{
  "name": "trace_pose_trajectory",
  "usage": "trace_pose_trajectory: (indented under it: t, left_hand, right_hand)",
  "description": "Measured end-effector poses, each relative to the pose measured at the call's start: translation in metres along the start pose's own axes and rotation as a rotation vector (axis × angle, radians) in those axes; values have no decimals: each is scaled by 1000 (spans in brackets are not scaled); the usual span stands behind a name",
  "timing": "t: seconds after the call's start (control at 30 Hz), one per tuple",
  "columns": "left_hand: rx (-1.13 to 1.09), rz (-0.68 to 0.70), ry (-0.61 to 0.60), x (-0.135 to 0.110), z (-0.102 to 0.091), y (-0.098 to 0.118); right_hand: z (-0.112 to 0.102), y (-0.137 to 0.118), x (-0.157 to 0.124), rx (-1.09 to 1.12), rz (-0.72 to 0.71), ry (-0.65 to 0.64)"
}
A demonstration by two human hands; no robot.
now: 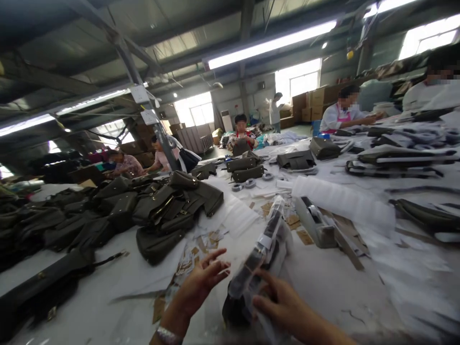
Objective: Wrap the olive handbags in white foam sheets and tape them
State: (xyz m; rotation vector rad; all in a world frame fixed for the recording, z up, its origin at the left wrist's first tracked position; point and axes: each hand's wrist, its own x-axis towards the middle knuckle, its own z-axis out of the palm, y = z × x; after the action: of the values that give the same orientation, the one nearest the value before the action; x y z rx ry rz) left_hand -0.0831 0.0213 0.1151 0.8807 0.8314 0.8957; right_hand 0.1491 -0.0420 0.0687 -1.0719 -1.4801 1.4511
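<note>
R hand (282, 298) pinching wrapped dk item (254, 258); prob. wrapping step.
L hand (204, 279) spread, item to its R; next prob. needs L grip.

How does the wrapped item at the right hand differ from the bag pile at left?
The wrapped item is partly covered in pale sheeting; the bag pile shows mostly bare dark surfaces. The right hand touches the wrapped item; neither hand touches the bag pile. Both show dark material.

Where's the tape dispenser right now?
In the head view, the grey tape dispenser is right of centre on the table, to the right of the wrapped dark item the right hand touches.
</note>
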Motion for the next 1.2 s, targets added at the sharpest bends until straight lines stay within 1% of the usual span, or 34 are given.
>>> trace_pose_trajectory:
  t: [0.07,0.13,0.2,0.27,0.33,0.43,0.5,0.57,0.63,0.7,0.77,0.8,0.9,1.0,1.1,1.13,1.2]
  left_hand:
    - [-149,68,47,-10,-1,-3]
    - [-233,143,71,-17,2,-8]
    - [-248,193,77,-22,6,-13]
    - [-240,225,64,-25,11,-16]
    - [-228,254,33,-27,15,-17]
    - [-121,276,-17,-28,22,-16]
    - [14,295,-26,-26,25,-16]
    - [144,323,-18,-24,27,-16]
    - [222,348,-6,-22,27,-14]
    - [241,351,-16,-22,25,-12]
    - [215,342,-53,-23,24,-9]
    - [194,338,-74,-24,23,-8]
    - [145,351,-111,-27,25,-7]
    - [178,363,-108,-32,33,-4]
    - [376,409,-59,-39,43,0]
    - [476,445,-26,-42,46,2]
    - [672,539,50,-47,52,3]
  right_hand:
    - [0,-1,-13,22,10,45]
    - [-1,-7,-26,94,38,45]
    - [-4,-15,-37,136,73,42]
    - [-8,-23,-45,111,88,41]
    - [-10,-28,-49,72,70,23]
    - [-8,-32,-46,40,2,-40]
    - [-4,-34,-40,-39,-79,-36]
    - [1,-39,-33,-174,-201,25]
    - [5,-47,-26,-320,-348,108]
    - [7,-55,-20,-435,-480,193]
    - [9,-62,-14,-514,-558,247]
    - [9,-65,-12,-540,-573,244]
    - [10,-74,-6,-627,-569,175]
    - [10,-81,-2,-798,-574,174]
    - [11,-83,2,-934,-556,159]
    - [11,-83,4,-938,-550,141]
    - [12,-83,6,-864,-559,100]
